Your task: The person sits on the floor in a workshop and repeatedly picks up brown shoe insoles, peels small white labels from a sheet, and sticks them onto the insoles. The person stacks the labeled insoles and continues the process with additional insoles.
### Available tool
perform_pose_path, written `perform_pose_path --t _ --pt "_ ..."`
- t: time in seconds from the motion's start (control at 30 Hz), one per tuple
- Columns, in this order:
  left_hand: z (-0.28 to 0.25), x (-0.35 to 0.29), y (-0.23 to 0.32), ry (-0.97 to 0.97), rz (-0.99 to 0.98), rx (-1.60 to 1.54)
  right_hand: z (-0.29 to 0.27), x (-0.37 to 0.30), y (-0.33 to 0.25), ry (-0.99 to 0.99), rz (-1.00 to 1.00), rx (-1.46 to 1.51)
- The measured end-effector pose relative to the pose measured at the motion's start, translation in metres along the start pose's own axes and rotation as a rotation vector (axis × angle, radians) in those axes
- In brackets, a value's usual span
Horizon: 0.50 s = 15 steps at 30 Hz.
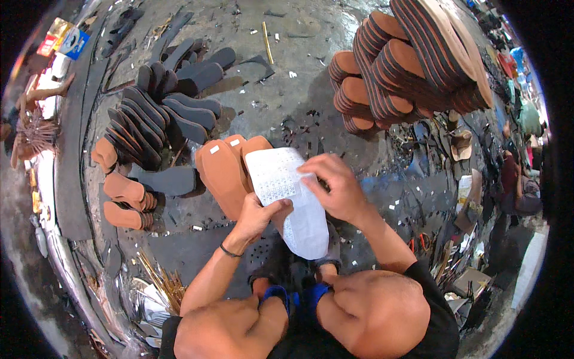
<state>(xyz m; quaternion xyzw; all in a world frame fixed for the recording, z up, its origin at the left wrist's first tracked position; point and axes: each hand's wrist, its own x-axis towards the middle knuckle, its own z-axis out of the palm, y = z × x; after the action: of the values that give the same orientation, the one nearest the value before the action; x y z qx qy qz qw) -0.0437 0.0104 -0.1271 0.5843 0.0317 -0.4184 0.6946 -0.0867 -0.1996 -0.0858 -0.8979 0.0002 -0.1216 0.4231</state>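
My left hand (261, 214) grips a white sole-shaped piece (310, 230) from its left edge, thumb on top. Across its upper part lies a sheet of small printed labels (278, 182) in rows. My right hand (335, 183) is at the label sheet's upper right edge, fingers curled in and slightly blurred. Whatever is pinched there is too small to make out. Just beyond my left hand, several brown soles (224, 170) lie overlapping on the floor. Two carry a small white label (214, 149) near the far end.
Dark soles (140, 125) lie fanned at left, with small stacks of brown ones (122, 212) nearer me. A tall pile of brown soles (400, 66) stands at far right. Scraps litter the grey floor (287, 102). Orange-handled scissors (424, 241) and thin sticks (161, 278) flank my knees.
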Motion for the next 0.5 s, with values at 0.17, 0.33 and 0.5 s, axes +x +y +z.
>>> perform_pose_path --t 0.17,0.33,0.5 --pt "0.003 -0.002 0.007 -0.02 -0.021 0.144 0.004 -0.009 -0.001 -0.205 -0.139 -0.192" --pt "0.007 -0.004 0.008 0.076 -0.077 0.089 0.009 -0.012 -0.004 -0.142 -0.22 -0.269" --pt "0.01 -0.003 0.003 0.128 -0.04 0.012 0.012 -0.014 -0.009 -0.139 -0.234 -0.273"
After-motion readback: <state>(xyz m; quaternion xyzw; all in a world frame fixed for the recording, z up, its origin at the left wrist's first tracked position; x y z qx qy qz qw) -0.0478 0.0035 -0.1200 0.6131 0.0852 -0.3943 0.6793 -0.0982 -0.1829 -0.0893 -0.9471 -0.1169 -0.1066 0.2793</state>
